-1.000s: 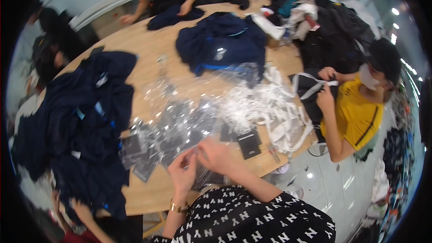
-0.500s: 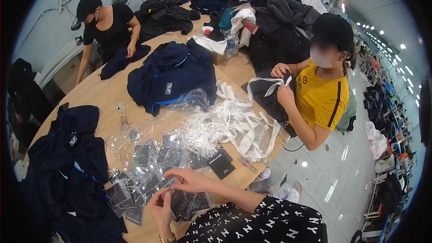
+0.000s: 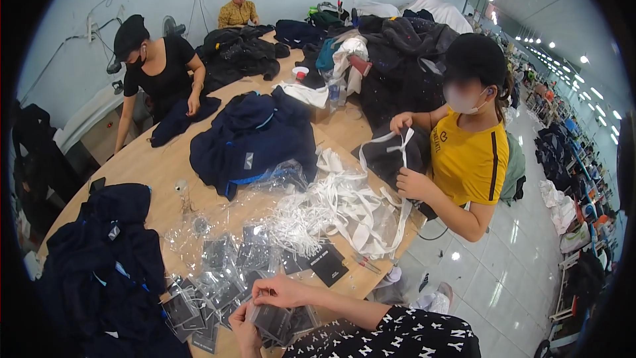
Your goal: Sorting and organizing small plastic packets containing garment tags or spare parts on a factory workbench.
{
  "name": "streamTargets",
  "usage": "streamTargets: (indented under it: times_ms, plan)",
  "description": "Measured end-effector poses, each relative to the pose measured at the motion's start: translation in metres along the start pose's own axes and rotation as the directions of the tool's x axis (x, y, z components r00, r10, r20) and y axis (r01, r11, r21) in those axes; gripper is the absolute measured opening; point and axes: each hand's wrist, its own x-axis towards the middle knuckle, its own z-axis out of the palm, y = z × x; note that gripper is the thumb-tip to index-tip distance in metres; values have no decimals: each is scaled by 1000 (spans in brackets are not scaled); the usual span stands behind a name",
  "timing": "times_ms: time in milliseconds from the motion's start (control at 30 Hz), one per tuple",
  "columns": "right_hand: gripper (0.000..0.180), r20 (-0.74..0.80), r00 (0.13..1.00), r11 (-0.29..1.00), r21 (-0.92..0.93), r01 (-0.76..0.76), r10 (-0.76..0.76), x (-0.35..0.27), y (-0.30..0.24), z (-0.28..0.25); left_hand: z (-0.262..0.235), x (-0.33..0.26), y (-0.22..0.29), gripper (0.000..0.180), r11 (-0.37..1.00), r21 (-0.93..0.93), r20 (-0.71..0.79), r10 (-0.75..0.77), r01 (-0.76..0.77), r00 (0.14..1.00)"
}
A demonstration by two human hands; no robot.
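Observation:
My left hand (image 3: 246, 329) and my right hand (image 3: 275, 291) are close together above the near edge of the table, fingertips pinched. Between them is a dark hang tag in a clear plastic sleeve (image 3: 271, 321); my fingers cover part of its upper edge. Under and beside my hands lie several dark tags (image 3: 183, 309) with white strings, some in clear sleeves. A larger dark card (image 3: 328, 264) rests to the right, beside a heap of white cords and tapes (image 3: 301, 225). To the left a navy garment (image 3: 109, 252) is spread out.
Another navy garment (image 3: 255, 136) lies mid-table beside crumpled clear plastic (image 3: 288, 176). A co-worker in yellow (image 3: 467, 159) handles white tape at the right; a person in black (image 3: 162, 76) bends over cloth at the left. Dark garments (image 3: 404, 59) are piled at the back.
My hands have moved slightly down, and the sleeved tag now shows more between them. The co-worker in yellow has lowered one hand along the white tape.

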Motion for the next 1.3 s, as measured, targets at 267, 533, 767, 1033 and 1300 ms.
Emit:
streamTargets:
  times_ms: [267, 533, 767, 1033, 1300]
  plan:
    - [18, -3, 1000, 998, 68, -10, 11, 2, -4, 1, 3, -2, 17, 19, 989, 137, -30, 59, -54, 998]
    - [20, -38, 999, 996, 84, 6, -3, 2, 2, 3, 14, -6, 25, 10, 907, 351, -35, 260, -231, 965]
    - [21, -90, 996, 996, 77, 33, -26, 5, 4, 8, 25, -5, 32, 13, 938, 232, -96, 285, -257, 954]
    - [17, -56, 993, 878, 473, -65, 104, 7, 1, 12, 17, -13, 46, 11, 934, -274, -22, 231, -228, 973]
    - [21, 22, 957, 692, 686, -225, 290, 4, -8, -14, 17, -4, 52, 5, 974, -14, -118, 223, -226, 968]
